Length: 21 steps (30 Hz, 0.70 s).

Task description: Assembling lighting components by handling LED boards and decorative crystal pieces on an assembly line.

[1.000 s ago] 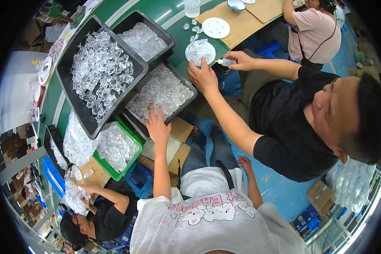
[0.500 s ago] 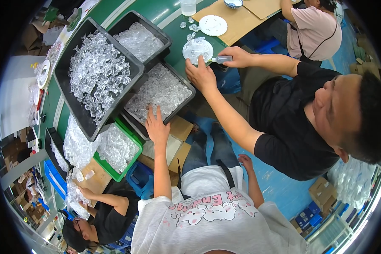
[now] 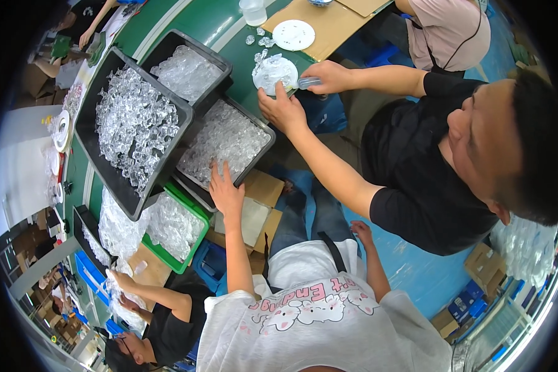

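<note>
My left hand (image 3: 227,191) reaches forward with its fingers spread, resting at the near edge of a black bin (image 3: 263,144). That bin is filled with small clear plastic pieces (image 3: 220,139), and the fingertips lie at their margin with nothing visibly held. My right hand (image 3: 361,232) hangs low by my side, away from the bins, its fingers loosely apart and holding nothing I can see. Overlapping the first bin, a larger tilted black bin (image 3: 178,133) carries bigger clear pieces (image 3: 136,124).
Behind stands another black bin (image 3: 226,62) of clear parts. A green bin (image 3: 178,268) sits near left, by a seated co-worker (image 3: 173,316). To the right, a co-worker in black (image 3: 409,186) holds a clear tool (image 3: 309,82) over a white plate (image 3: 270,75). Cardboard boxes (image 3: 263,186) are below.
The view has shifted slightly, so the bins and the right-hand co-worker appear a little further left. My left hand stays by the bin's edge, and my right hand still hangs down.
</note>
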{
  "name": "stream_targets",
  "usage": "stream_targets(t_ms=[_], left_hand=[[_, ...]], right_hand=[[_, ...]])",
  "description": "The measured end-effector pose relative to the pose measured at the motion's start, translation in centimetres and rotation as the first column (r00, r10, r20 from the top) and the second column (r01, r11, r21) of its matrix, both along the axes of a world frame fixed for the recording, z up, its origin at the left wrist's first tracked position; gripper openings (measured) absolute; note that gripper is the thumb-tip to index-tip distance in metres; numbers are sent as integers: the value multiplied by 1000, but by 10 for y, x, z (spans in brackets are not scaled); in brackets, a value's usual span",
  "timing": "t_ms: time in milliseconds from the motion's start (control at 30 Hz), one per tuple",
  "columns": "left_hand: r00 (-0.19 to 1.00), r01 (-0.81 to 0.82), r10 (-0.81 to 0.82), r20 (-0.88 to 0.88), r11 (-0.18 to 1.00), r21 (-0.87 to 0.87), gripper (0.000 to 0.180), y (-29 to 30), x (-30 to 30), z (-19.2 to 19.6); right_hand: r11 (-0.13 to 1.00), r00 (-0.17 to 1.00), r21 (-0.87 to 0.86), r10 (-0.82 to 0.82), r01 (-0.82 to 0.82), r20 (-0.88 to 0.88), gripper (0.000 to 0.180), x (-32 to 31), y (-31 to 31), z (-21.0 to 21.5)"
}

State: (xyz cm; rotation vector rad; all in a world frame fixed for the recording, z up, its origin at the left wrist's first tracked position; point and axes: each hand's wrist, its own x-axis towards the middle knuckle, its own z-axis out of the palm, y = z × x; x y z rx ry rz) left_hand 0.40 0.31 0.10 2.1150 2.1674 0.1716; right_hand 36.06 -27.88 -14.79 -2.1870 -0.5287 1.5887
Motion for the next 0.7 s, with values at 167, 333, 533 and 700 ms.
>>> stream_targets(t_ms=[167,333,533,700], left_hand=[[1000,7,-7,9,1000,5,76,-1,1,-3],[999,4,-5,-33,1000,-24,80,-2,0,-5],[998,14,-14,-55,1000,-5,79,-3,-1,-7],[999,12,-12,-45,1000,3,78,-2,0,-9]], right_hand=[[1000,1000,-5,-23,23,13,24,0,-5,-8],[998,999,20,-53,53,-12,24,-1,-7,-9],[998,998,-21,-63,63,5,24,0,-13,-9],[998,999,-25,-51,51,6,24,4,-12,-7]])
